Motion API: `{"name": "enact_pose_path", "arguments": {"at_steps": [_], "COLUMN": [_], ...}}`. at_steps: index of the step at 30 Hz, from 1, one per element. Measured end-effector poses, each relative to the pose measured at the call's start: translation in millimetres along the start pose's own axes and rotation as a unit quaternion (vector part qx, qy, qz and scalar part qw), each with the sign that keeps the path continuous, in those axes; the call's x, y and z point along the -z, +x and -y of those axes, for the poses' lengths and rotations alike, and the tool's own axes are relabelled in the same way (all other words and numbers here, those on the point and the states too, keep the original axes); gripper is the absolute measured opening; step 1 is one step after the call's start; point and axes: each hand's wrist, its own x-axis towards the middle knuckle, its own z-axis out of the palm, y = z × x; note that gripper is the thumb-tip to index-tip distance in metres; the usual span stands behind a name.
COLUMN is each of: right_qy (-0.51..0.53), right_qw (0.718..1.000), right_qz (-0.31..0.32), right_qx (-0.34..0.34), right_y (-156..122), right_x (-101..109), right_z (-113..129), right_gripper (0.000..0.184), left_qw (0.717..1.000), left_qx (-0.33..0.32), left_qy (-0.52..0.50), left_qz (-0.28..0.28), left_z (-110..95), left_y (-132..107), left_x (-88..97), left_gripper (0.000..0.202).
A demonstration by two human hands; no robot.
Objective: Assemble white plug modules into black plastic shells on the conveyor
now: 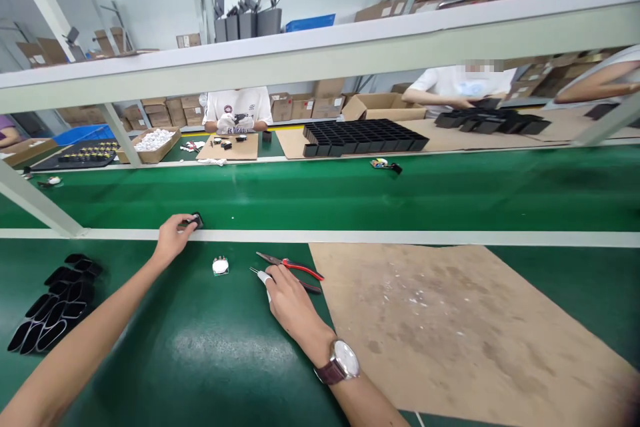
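Note:
My left hand (175, 237) pinches a small black part (197, 220) over the white rail, at the near edge of the green belt. My right hand (293, 300) rests low over the green table, its fingers closed round tweezers (261, 275) whose two thin tips point left; the rest of the tool is hidden by the hand. Just beyond it lie long-nose pliers (284, 263) with red handles, partly covered by the hand. Between my hands sits a small circuit board with a round white top (221, 267), touched by neither.
Black oval tubes (57, 303) lie in a group at left. A stained cardboard sheet (425, 327) covers the right. The belt (280, 193) carries a small wired assembly (385, 165). Beyond are black boxes (363, 137) and people at work. A shelf beam (320, 60) crosses overhead.

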Motion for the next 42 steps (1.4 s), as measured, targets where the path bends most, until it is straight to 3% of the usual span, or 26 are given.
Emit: {"name": "enact_pose_path", "arguments": {"at_steps": [3, 6, 10, 14, 16, 18, 22, 25, 27, 30, 32, 35, 37, 39, 42], "right_qy": [0.003, 0.009, 0.022, 0.075, 0.113, 0.142, 0.192, 0.201, 0.171, 0.101, 0.063, 0.046, 0.057, 0.071, 0.061], "right_qw": [1.0, 1.0, 0.999, 0.991, 0.98, 0.969, 0.951, 0.951, 0.96, 0.975, 0.982, 0.989, 0.99, 0.989, 0.993], "right_qz": [-0.011, -0.023, -0.039, -0.093, -0.13, -0.15, -0.151, -0.144, -0.147, -0.142, -0.124, -0.103, -0.098, -0.089, -0.039], "right_qx": [0.002, 0.005, 0.015, 0.067, 0.102, 0.136, 0.189, 0.185, 0.163, 0.135, 0.125, 0.1, 0.086, 0.09, 0.096], "right_y": [0, 1, 2, 5, 7, 7, 5, 4, 3, 1, 0, 3, 11, 23, 49], "right_x": [2, 4, 10, 21, 26, 30, 28, 19, 10, -1, -4, -3, 0, 2, 1], "right_z": [-1, -2, 1, 11, 19, 26, 36, 30, 21, 5, -1, 4, 14, 28, 49], "right_gripper": [0.032, 0.03, 0.033, 0.034, 0.034, 0.033, 0.035, 0.036, 0.032, 0.027, 0.027, 0.026, 0.023, 0.022, 0.024], "left_qw": [0.997, 0.995, 0.995, 0.982, 0.968, 0.952, 0.949, 0.959, 0.971, 0.991, 0.992, 0.938, 0.893, 0.86, 0.84], "left_qx": [-0.003, -0.02, -0.082, -0.116, -0.072, -0.017, 0.031, 0.055, 0.064, 0.046, -0.023, -0.101, -0.12, -0.125, -0.132], "left_qy": [0.052, 0.074, 0.06, 0.013, -0.044, -0.096, -0.124, -0.119, -0.107, -0.043, 0.119, 0.331, 0.434, 0.495, 0.527], "left_qz": [-0.048, -0.058, -0.005, 0.151, 0.238, 0.29, 0.289, 0.25, 0.202, 0.115, 0.031, 0.011, -0.003, -0.006, 0.004], "left_z": [11, 13, -7, -38, -49, -54, -53, -50, -50, -46, -34, -2, 21, 41, 54], "left_y": [33, 35, -10, -78, -104, -119, -127, -127, -128, -131, -135, -144, -155, -165, -173], "left_x": [5.3, 4.1, -10.4, -26.8, -30.5, -30.2, -16.9, 8.4, 35.8, 92.1, 134.4, 190.7, 216.1, 229.6, 230.4], "left_gripper": [0.022, 0.019, 0.029, 0.029, 0.031, 0.038, 0.05, 0.052, 0.049, 0.037, 0.031, 0.035, 0.04, 0.044, 0.046]}}
